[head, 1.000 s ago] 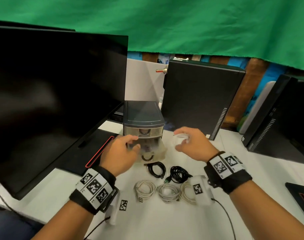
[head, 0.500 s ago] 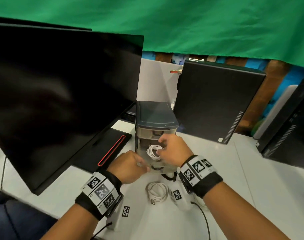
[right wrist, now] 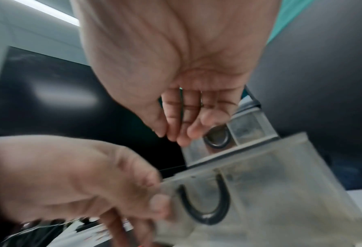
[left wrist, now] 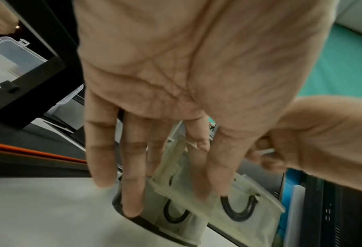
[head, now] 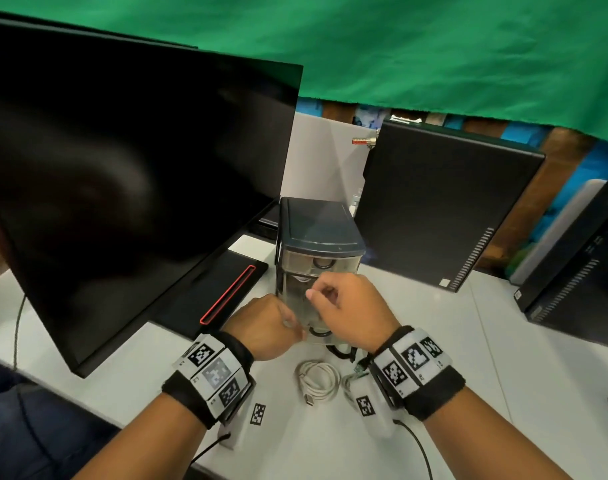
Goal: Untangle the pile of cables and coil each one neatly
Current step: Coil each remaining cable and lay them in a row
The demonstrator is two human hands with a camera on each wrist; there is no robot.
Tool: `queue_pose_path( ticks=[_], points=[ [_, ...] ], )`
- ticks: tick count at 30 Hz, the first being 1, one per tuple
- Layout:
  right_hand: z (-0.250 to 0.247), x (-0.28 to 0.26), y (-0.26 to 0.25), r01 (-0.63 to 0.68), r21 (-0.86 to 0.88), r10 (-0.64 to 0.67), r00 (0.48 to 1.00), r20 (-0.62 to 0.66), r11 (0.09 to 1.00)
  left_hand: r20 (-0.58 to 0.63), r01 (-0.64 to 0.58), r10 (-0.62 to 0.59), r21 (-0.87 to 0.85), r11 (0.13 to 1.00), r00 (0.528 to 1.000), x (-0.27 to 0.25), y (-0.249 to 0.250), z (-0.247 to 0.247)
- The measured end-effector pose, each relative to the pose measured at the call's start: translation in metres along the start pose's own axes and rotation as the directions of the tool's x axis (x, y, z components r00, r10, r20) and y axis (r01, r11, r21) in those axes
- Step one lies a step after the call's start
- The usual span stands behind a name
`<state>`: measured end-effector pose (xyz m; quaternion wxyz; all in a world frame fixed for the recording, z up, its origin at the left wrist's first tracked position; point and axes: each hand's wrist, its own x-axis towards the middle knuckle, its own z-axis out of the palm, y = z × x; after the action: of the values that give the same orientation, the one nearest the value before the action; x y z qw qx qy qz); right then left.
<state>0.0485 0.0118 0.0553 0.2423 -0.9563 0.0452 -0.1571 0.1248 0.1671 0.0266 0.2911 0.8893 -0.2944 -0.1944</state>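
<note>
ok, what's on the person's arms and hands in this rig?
Both hands, left hand and right hand, are bare, as are the forearms. Each wrist wears a black strap carrying white panels printed with black square fiducial markers. White camera pods hang underneath, trailing thin black cables.

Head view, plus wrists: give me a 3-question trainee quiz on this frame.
1. True or false: a coiled white cable lies on the table, on the near side of the drawer unit.
2. Where are the left hand and right hand? A: at the drawer unit. B: on the monitor. C: on the white cable.
3. Fill in: the drawer handles are ____ in colour.

Key: 1 true; 2 A; 3 black.
</note>
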Motion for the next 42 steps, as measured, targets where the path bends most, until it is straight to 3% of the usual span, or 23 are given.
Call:
queue_pose_path(
  ticks=[1, 3, 5, 7, 9, 11, 17, 21, 25, 27, 33, 38, 42],
  points=[
    [-0.002, -0.009, -0.004, 0.029, 0.005, -0.029, 0.999, -0.030, 1.000, -0.015, -0.008, 0.008, -0.009, 1.000, 1.000, 0.001, -0.001, 0.000],
    [-0.004, -0.030, -0.014, 0.072, -0.016, -0.069, 0.988, 0.140, 0.997, -0.062, -0.027, 0.025, -0.043, 0.999, 0.998, 0.004, -0.003, -0.001],
    [0.001, -0.048, -0.018, 0.159, -0.179, -0.079, 0.920, 0.385, 0.971, -0.094, -0.032, 0.027, -0.053, 0.998, 0.995, 0.006, -0.004, -0.001],
    [0.010, -0.058, -0.014, 0.223, -0.329, -0.003, 0.832, 0.554, 0.917, -0.099, -0.031, 0.025, -0.054, 0.998, 0.995, 0.007, -0.003, 0.000],
    [0.021, -0.061, -0.006, 0.188, -0.349, 0.092, 0.755, 0.649, 0.918, -0.101, -0.033, 0.027, -0.054, 0.998, 0.995, 0.005, -0.002, 0.000],
    [0.029, -0.058, 0.002, 0.152, -0.321, 0.116, 0.724, 0.680, 0.935, -0.097, -0.038, 0.033, -0.052, 0.998, 0.995, 0.005, -0.002, 0.000],
    [0.038, -0.052, 0.009, 0.155, -0.307, 0.098, 0.736, 0.670, 0.939, -0.097, -0.045, 0.040, -0.049, 0.998, 0.994, 0.007, -0.003, 0.000],
    [0.026, -0.055, 0.002, 0.140, -0.187, 0.024, 0.738, 0.674, 0.972, -0.083, -0.056, 0.052, -0.046, 0.997, 0.995, 0.008, -0.004, -0.001],
    [-0.023, -0.030, 0.002, 0.018, 0.031, -0.029, 0.903, 0.428, 0.999, -0.013, -0.066, 0.065, -0.031, 0.997, 0.998, 0.006, -0.009, -0.008],
    [-0.046, -0.011, 0.002, -0.025, 0.038, 0.011, 0.948, 0.318, 0.999, 0.055, -0.069, 0.069, 0.012, 0.998, 0.996, 0.002, -0.009, -0.015],
    [-0.032, 0.014, -0.005, -0.036, -0.032, 0.046, 0.919, 0.392, 0.999, 0.074, -0.092, 0.088, 0.055, 0.994, 0.993, -0.004, -0.003, -0.015],
    [-0.011, 0.031, -0.002, -0.133, -0.108, 0.163, 0.920, 0.356, 0.985, 0.116, -0.129, 0.115, 0.117, 0.985, 0.987, -0.007, 0.001, -0.017],
    [-0.001, 0.026, -0.005, -0.063, -0.210, 0.136, 0.925, 0.355, 0.976, 0.157, -0.136, 0.118, 0.114, 0.984, 0.981, -0.009, 0.001, -0.020]
  ],
)
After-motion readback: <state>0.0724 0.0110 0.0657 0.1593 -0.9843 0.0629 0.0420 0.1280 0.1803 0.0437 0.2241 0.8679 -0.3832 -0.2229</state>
